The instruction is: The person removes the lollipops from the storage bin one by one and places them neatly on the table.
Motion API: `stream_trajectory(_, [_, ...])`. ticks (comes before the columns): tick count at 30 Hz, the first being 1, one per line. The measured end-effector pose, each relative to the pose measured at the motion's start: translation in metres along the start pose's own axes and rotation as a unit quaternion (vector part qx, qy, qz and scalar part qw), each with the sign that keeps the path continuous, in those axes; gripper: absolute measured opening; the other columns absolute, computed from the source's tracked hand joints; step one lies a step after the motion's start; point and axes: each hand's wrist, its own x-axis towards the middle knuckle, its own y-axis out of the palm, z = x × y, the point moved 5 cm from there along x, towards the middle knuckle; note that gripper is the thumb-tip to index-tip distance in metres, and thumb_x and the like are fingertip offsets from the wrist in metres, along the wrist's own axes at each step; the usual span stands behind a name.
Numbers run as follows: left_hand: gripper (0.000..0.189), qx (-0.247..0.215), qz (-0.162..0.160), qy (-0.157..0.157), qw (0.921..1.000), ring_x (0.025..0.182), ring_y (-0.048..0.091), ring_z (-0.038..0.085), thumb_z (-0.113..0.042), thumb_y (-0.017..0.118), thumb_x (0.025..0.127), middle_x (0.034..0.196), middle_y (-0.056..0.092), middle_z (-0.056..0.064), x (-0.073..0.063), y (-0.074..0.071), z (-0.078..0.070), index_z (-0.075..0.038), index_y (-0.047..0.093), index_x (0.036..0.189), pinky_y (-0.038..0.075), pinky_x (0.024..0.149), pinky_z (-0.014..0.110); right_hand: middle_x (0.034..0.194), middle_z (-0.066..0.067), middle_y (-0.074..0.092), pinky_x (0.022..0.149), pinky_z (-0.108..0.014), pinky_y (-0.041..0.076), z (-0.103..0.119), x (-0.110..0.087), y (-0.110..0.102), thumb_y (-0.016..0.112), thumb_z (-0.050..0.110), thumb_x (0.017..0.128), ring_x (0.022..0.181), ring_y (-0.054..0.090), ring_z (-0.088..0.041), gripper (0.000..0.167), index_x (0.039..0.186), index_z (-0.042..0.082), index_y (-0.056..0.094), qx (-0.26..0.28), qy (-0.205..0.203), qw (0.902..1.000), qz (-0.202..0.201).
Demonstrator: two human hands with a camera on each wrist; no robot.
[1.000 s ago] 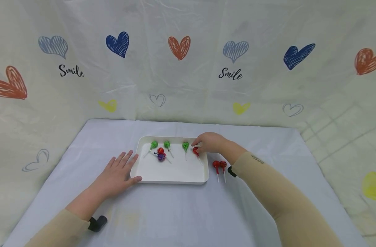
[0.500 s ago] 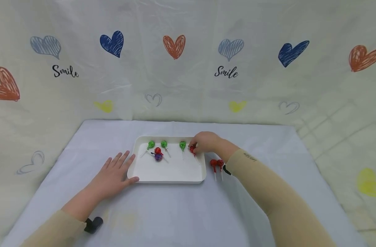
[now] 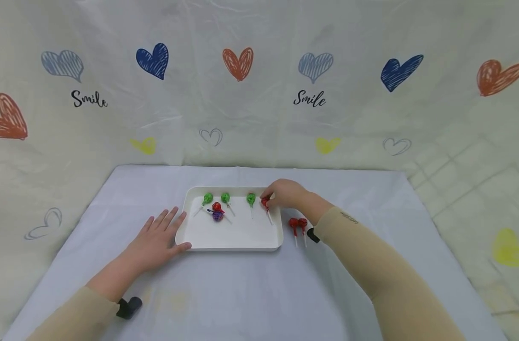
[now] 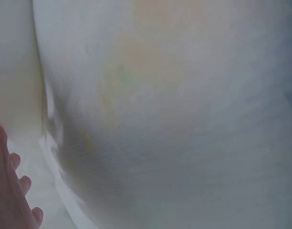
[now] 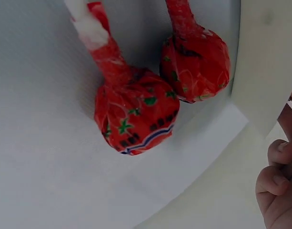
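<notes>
My right hand [image 3: 287,193] reaches over the right end of a white tray [image 3: 229,241]. Its fingers and thumb pinch the head of a red lollipop [image 3: 268,215], whose stick points toward me; the fingers partly hide the head. Just left of it lies a green lollipop [image 3: 251,199]. My left hand [image 3: 155,244] rests at the tray's left side with fingers spread and straight, the thumb at the near left corner. Two red lollipops [image 5: 138,112] lie side by side on the cloth right of the tray, below my right wrist.
In the tray's left half are two green lollipops [image 3: 208,198], with a red lollipop [image 3: 217,206] and a purple lollipop [image 3: 218,216] crossed in front of them. A white cloth [image 3: 225,293] covers the table. Behind it hangs a heart-printed curtain [image 3: 268,118].
My right fingers have closed around the red lollipop's head and shifted it slightly toward the tray's back. The left hand stays at the tray. The head view has turned a little right.
</notes>
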Motion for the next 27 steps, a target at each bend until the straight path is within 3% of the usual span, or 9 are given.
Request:
stream_trajectory(13, [0.096,-0.007,0.001,0.008,0.9999,0.148,0.011,0.044,-0.067,0.056,0.09,0.163,0.015,0.019,0.002,-0.001,0.001,-0.011,0.02,0.159,0.007,0.116,0.066,0.123,0.005,0.069,0.098,-0.04,0.049,-0.013,-0.022,-0.018,0.072,0.029,0.092,0.124,0.057,-0.023,0.033,0.126,0.026,0.071,0.062,0.005,0.9966,-0.053])
stream_trajectory(23, [0.095,-0.012,-0.001,0.01,0.9999,0.149,0.011,0.043,-0.067,0.055,0.091,0.164,0.013,0.019,0.0,-0.001,0.0,-0.011,0.019,0.159,0.007,0.116,0.065,0.127,0.003,0.067,0.089,-0.04,0.052,-0.031,-0.043,-0.022,0.072,0.029,0.092,0.116,0.059,-0.023,0.035,0.127,0.029,0.07,0.078,0.035,0.9933,-0.077])
stream_trajectory(27, [0.096,-0.01,-0.005,0.009,0.9999,0.148,0.011,0.043,-0.067,0.056,0.09,0.164,0.014,0.019,0.001,0.0,0.001,-0.011,0.019,0.159,0.008,0.116,0.065,0.127,0.002,0.067,0.091,-0.041,0.051,-0.04,-0.051,-0.022,0.072,0.027,0.092,0.119,0.058,-0.026,0.034,0.126,0.028,0.071,0.093,0.044,0.9912,-0.084])
